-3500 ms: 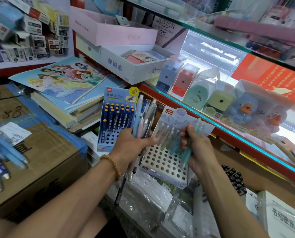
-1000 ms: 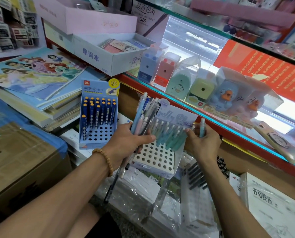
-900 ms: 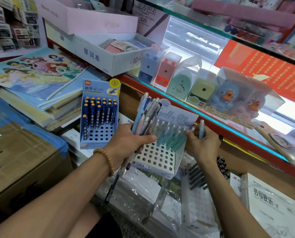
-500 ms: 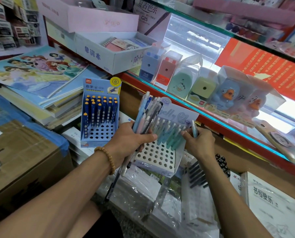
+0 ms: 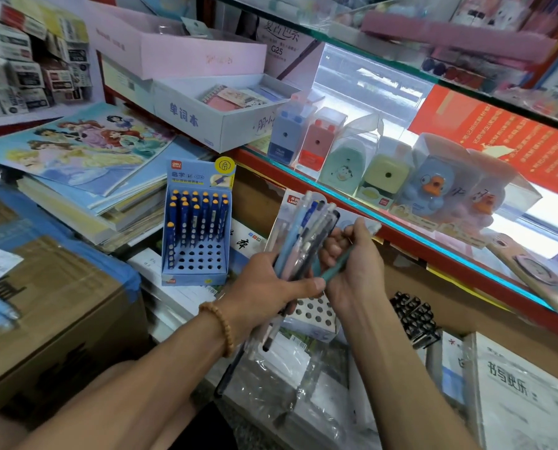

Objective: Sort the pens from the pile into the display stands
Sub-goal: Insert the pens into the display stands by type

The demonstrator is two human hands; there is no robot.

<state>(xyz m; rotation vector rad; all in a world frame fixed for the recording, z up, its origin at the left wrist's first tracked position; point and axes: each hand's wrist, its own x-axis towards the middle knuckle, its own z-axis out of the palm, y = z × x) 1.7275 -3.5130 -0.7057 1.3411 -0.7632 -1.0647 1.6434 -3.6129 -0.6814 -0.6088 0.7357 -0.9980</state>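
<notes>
Half a second on, my right hand [image 5: 352, 271] has left the white stand's back row and come across to the bundle, so both hands now meet in front of that stand. Its fingers are curled round a single teal pen [image 5: 334, 266], which lies slanted across the palm with its lower end beside my left thumb. My left hand [image 5: 264, 287], beaded bracelet [image 5: 219, 329] at the wrist, is clamped on the bunch of pens [image 5: 303, 235]: pale blue, pink, dark and clear barrels fanned upward, their tips sticking out below the fist.

Behind the hands, the white display stand [image 5: 313, 311] is mostly hidden; I see only a patch of its holed base and part of its back card. To the left, well apart, stands the blue display stand [image 5: 196, 254], its rear rows filled with blue pens with orange caps, front holes bare. Cartoon pencil sharpeners [image 5: 384, 177] line the glass shelf [image 5: 433, 245] beyond, and colouring books [image 5: 76, 151] are stacked at far left.
</notes>
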